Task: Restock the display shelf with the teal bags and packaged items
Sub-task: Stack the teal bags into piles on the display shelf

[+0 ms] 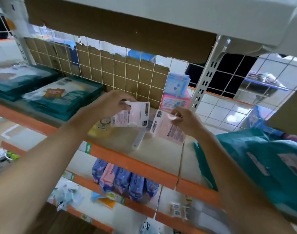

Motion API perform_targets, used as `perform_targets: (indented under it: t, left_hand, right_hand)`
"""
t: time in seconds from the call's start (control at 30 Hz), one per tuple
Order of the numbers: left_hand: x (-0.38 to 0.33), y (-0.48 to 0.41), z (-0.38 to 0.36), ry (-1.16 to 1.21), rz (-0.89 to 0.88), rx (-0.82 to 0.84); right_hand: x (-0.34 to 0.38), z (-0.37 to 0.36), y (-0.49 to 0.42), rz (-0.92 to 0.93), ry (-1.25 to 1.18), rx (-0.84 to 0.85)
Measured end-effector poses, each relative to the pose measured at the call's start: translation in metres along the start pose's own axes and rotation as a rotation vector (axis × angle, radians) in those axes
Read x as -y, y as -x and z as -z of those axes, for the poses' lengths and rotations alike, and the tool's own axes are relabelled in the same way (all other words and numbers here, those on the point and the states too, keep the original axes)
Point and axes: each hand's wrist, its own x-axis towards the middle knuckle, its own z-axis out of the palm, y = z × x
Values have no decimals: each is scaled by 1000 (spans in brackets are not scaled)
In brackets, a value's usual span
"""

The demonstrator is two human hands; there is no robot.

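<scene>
My left hand (109, 103) pinches the top of a pale pink flat packet (131, 115) above the middle shelf (127, 163). My right hand (186, 121) pinches a second pink packet (168, 129) just to the right of the first. Both packets hang a little above the shelf board. Teal bags (63, 97) with a bear picture lie stacked flat on the shelf's left part, with another teal stack (17, 80) behind them. A large teal bag (262, 166) lies under my right forearm at the right.
A yellow packet (102, 129) and a white plastic strip (139, 141) lie on the shelf under my hands. Pink and blue boxes (176, 93) stand against the wire grid back (127, 73). Purple and pink packs (124, 179) fill the shelf below. A shelf overhangs above.
</scene>
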Motion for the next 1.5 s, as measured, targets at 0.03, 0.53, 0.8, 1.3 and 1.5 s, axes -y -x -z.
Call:
perform_targets:
  t: [0.03,0.53,0.8,1.3,1.5]
  left_hand:
    - [1,-4,0,7,-6,10]
    - [18,-58,-2,239,-96,99]
    - [32,-62,-2,362,-144,153]
    - [11,-65,-20,808,-124,283]
    - [10,-61,-33,423,-205,-22]
  right_hand:
    - [-2,-1,1,-28,-20,-3]
    - [-30,-51,27,-700,-174,-116]
    - [-25,-72,28,-750,-117,-210]
    - [69,-51,15,-250,-979,-249]
    - [69,-50,11,-473,-1063,-466]
